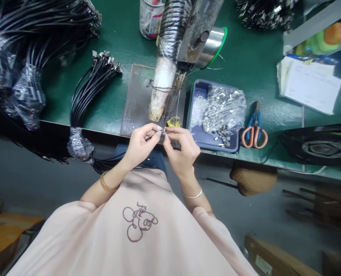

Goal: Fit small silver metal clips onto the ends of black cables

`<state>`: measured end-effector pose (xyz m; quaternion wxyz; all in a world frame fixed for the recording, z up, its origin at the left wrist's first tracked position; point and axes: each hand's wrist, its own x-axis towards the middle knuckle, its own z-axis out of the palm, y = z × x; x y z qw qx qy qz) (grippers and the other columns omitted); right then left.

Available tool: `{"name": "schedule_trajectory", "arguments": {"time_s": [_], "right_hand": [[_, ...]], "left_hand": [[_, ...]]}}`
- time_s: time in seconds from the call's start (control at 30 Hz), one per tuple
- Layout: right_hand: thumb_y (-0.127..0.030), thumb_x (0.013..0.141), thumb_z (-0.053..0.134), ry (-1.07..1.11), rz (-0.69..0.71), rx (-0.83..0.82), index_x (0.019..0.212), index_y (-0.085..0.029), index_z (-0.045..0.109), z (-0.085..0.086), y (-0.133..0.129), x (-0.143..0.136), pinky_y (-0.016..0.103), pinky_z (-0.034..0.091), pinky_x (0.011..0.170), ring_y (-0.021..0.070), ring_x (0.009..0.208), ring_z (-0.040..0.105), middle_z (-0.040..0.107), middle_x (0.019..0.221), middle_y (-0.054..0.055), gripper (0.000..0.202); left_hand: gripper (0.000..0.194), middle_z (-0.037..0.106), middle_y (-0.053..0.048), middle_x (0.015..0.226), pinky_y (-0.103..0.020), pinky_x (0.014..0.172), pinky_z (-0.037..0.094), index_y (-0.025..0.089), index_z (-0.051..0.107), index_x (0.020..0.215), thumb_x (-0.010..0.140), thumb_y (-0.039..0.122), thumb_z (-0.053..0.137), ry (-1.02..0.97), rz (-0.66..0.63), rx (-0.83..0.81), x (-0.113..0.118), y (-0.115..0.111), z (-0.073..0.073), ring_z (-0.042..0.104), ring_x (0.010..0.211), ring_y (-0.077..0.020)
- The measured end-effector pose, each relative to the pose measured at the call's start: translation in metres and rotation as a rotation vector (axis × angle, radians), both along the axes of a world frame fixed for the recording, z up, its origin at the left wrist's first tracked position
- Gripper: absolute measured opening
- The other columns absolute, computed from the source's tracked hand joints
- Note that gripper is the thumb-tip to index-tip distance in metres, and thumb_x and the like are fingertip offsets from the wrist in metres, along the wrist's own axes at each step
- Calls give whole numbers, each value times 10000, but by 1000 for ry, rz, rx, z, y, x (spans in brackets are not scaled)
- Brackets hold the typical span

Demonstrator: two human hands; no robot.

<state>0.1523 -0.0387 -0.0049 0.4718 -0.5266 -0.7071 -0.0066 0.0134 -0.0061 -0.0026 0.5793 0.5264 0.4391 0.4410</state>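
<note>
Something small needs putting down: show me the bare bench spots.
Bare green bench lies between the smallest cable bundle and dark board, and between the wire spool and papers. Crowded: the blue tray, and the board's front edge, where left hand and right hand meet.

No text can be read for certain. On the shirt, a short line of dark script stands upside down beside a line drawing, too loosely formed to spell out. The papers bear faint writing, blurred. The cup shows red print, unclear. The right carton has a white label and small marks, both illegible.
</note>
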Motion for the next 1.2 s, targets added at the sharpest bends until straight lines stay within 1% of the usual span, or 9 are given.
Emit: {"name": "schedule_trajectory", "arguments": {"time_s": [0.33, 0.57, 0.7, 0.8, 0.87, 0.97, 1.03, 1.1, 1.2], "right_hand": [[-68, 877, 665, -11, -10, 7, 832, -234, 599, 5, 1, -2, 249, 604, 738, 144, 838, 756, 774, 913, 32, 184], [-103, 903, 625, -59, 34, -25, 818, -260, 572, 3, -3, 2, 284, 609, 712, 158, 838, 762, 785, 942, 30, 186], [-139, 930, 620, 88, 67, -149, 868, -252, 603, 10, -10, 9, 286, 616, 728, 162, 849, 763, 780, 932, 21, 130], [-209, 970, 604, 319, 48, -193, 956, -269, 622, 22, -19, 18, 248, 555, 519, 133, 622, 719, 752, 847, -19, 64], [-298, 986, 604, 449, -26, -9, 975, -305, 624, 31, -24, 26, 236, 385, 356, 105, 393, 558, 646, 651, -68, 24], [-465, 993, 567, 430, -259, 186, 874, -303, 631, 38, -24, 45, 273, 260, 348, 102, 311, 358, 417, 488, -81, 211], [-495, 980, 562, 283, -346, -23, 782, -261, 632, 37, -18, 61, 291, 320, 412, 117, 379, 416, 456, 512, -54, 315], [-461, 923, 636, 105, -308, -317, 728, -227, 636, 29, -9, 78, 293, 386, 502, 132, 486, 499, 564, 583, -25, 304], [-385, 864, 672, -14, -223, -505, 726, -216, 680, 14, 8, 99, 296, 416, 591, 152, 584, 561, 699, 698, 13, 218]], "left_hand": [[138, 378, 64, 567, -226, 510, 266, 167, 614, 762, 824, 284, 651, 47, 2, 26, -2, 0, 6, 322, 520, -76], [204, 384, 73, 541, -223, 507, 266, 162, 618, 753, 795, 336, 715, -41, -58, -117, -4, 2, 6, 310, 503, -69], [276, 419, 64, 550, -216, 505, 285, 156, 645, 743, 779, 397, 773, -80, -103, -175, -6, 0, 8, 330, 508, -67], [288, 485, 45, 531, -216, 471, 290, 146, 721, 761, 793, 426, 782, -104, -386, -244, -12, -5, 9, 376, 485, -74], [248, 530, 27, 514, -220, 440, 287, 145, 776, 781, 815, 391, 768, -106, -669, -286, -17, -9, 8, 399, 464, -81], [162, 528, 33, 484, -223, 429, 275, 164, 808, 756, 819, 303, 753, -87, -966, -268, -21, -18, 3, 387, 442, -79], [148, 485, 49, 469, -224, 440, 251, 169, 793, 698, 804, 266, 755, -61, -1066, -216, -18, -25, -4, 354, 446, -70], [161, 438, 62, 466, -223, 452, 228, 160, 767, 664, 786, 265, 767, -52, -1093, -205, -14, -32, -11, 318, 459, -64], [228, 459, 55, 493, -219, 466, 235, 145, 755, 691, 780, 354, 780, -79, -927, -323, -7, -40, -21, 329, 480, -68]]}}
